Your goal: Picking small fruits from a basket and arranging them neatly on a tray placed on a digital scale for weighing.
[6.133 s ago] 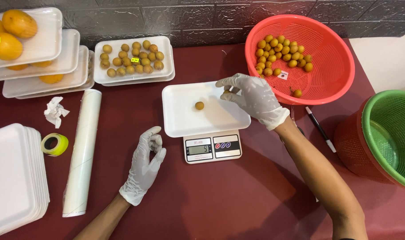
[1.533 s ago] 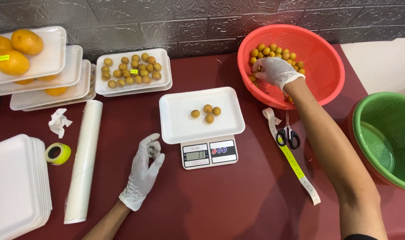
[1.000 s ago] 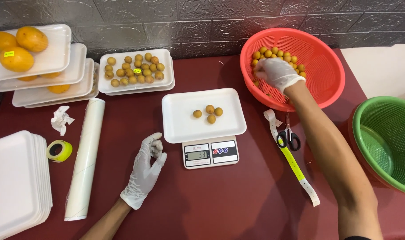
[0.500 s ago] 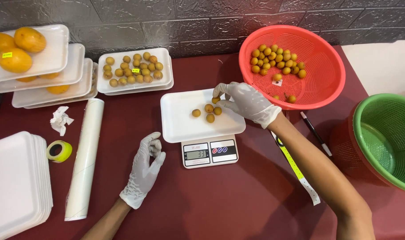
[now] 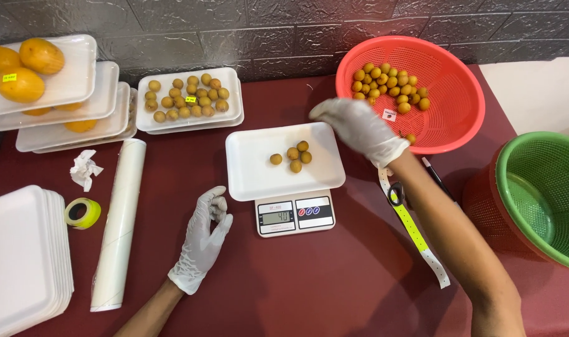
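Four small round tan fruits (image 5: 292, 156) lie together near the middle of a white foam tray (image 5: 259, 178) that sits on a small white digital kitchen scale (image 5: 295, 215). The gloved right hand (image 5: 359, 128) hangs above the tray's right edge, between the tray and a red plastic mesh basket (image 5: 450, 81); it is blurred, its grip is loosely curled, and I cannot tell whether anything is inside it. The fruits lie just to the left of that hand, apart from it. The gloved left hand (image 5: 203, 240) rests flat on the surface, fingers apart and holding nothing, just left of the scale.

The surface (image 5: 334, 287) is dark red, set against a grey stone-pattern wall (image 5: 265, 31). The red basket holds a heap of the same tan fruits (image 5: 390, 84) and a small white tag. Beside the right forearm lie a yellow strip of stickers (image 5: 415, 234) and black-handled scissors (image 5: 397, 193). A green plastic mesh basket (image 5: 540, 187) stands at the right edge.

Behind the scale, another white foam tray filled with tan fruits (image 5: 187, 100) bears a small yellow label. At far left, stacked white trays carry large orange fruits (image 5: 22, 68), one with a yellow label. Nearer are a white roll of film (image 5: 119, 224), a yellow tape roll (image 5: 81, 212), a crumpled white paper (image 5: 84, 168) and a stack of empty white foam trays (image 5: 22, 256)
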